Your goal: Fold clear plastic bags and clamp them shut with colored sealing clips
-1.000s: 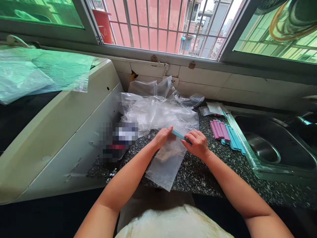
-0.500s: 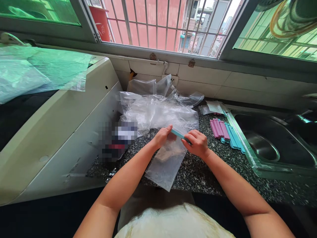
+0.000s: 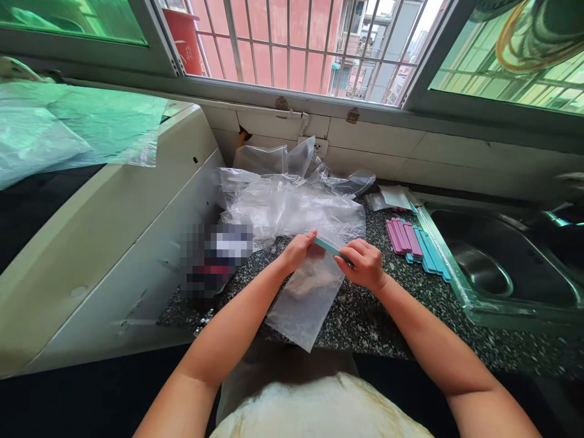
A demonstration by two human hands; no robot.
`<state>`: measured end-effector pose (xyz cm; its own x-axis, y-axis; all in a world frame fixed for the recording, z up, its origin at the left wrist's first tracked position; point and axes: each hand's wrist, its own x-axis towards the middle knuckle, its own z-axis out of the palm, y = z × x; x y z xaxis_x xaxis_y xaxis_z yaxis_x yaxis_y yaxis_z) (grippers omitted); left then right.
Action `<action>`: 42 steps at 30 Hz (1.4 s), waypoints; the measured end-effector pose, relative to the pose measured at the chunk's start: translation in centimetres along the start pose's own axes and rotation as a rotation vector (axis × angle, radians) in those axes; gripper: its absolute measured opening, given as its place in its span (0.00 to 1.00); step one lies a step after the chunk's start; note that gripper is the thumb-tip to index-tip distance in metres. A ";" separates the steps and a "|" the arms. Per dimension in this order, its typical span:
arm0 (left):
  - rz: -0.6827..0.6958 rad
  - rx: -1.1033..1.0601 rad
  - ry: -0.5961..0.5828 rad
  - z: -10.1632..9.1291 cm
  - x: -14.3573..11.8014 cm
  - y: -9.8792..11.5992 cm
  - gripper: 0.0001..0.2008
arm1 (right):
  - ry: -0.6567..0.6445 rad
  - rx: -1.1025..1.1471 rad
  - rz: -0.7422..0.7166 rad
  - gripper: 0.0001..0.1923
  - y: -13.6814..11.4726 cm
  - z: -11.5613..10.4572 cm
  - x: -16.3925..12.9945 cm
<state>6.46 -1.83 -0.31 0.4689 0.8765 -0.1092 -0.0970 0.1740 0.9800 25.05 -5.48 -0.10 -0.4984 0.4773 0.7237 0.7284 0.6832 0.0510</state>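
A light blue bag sealing clip (image 3: pixel 327 246) lies across the upper end of a clear plastic bag (image 3: pixel 303 304). My left hand (image 3: pixel 297 250) pinches the clip's left end, thumb on top. At the other end, the fingers of my right hand (image 3: pixel 362 263) are closed round the clip. Below the clip the bag hangs down over the counter toward its front edge. Beyond my hands is a crumpled heap of clear plastic bags (image 3: pixel 292 204). Pink sealing clips (image 3: pixel 404 237) and blue sealing clips (image 3: pixel 429 252) lie in a group to the right of my right hand.
A steel sink (image 3: pixel 483 267) is set into the speckled counter (image 3: pixel 365 322) on the right. A small packet (image 3: pixel 396 196) lies behind the clips. To the left stands a pale appliance (image 3: pixel 137 231) with plastic sheets (image 3: pixel 114 121) on it. A blurred-out item (image 3: pixel 219 258) sits beside it.
Almost nothing differs. Both hands stay on the clip and bag, and the whole view has shifted very slightly.
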 end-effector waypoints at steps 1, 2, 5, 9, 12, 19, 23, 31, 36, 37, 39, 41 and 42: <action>-0.012 -0.014 0.004 0.0 0.0 0.0 0.29 | -0.004 -0.004 0.001 0.08 0.0 0.0 0.0; -0.024 -0.027 0.009 0.0 0.0 0.0 0.29 | -0.011 -0.010 0.003 0.09 0.0 0.0 0.0; -0.039 -0.061 0.011 0.1 0.0 -0.1 0.28 | -0.027 -0.023 0.003 0.10 0.0 0.0 0.0; -0.033 -0.074 0.006 0.1 0.0 -0.2 0.28 | -0.019 -0.017 -0.003 0.10 0.1 0.0 0.0; -0.038 -0.068 0.011 0.0 0.1 -0.3 0.28 | -0.038 -0.020 0.011 0.11 0.1 0.1 0.0; -0.072 -0.159 0.031 0.2 0.3 -0.5 0.26 | -0.035 -0.021 0.021 0.10 0.2 0.3 -0.1; -0.068 -0.185 0.012 0.2 0.2 -0.3 0.27 | -0.027 -0.022 0.018 0.09 0.2 0.2 0.0; 0.077 0.057 -0.125 -0.6 -0.2 -0.1 0.21 | -0.027 0.013 0.048 0.07 0.2 0.0 0.0; 0.058 0.086 -0.127 -0.4 -0.2 0.4 0.16 | -0.021 0.029 0.051 0.07 0.2 -0.1 0.1; 0.059 0.090 -0.129 -0.4 -0.2 0.4 0.15 | -0.022 0.033 0.049 0.07 0.2 -0.1 0.1; 0.062 0.092 -0.129 -0.4 -0.1 0.4 0.13 | -0.028 0.040 0.047 0.07 0.2 -0.1 0.1; 0.066 0.089 -0.126 -0.5 -0.1 0.3 0.11 | -0.036 0.045 0.047 0.07 0.3 -0.1 0.1; 0.068 0.089 -0.123 -0.5 -0.1 0.2 0.11 | -0.042 0.048 0.047 0.07 0.3 -0.1 0.1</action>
<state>5.95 -1.63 -0.18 0.5687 0.8221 -0.0265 -0.0561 0.0710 0.9959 25.28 -5.26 0.06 -0.4842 0.5318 0.6948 0.7286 0.6848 -0.0164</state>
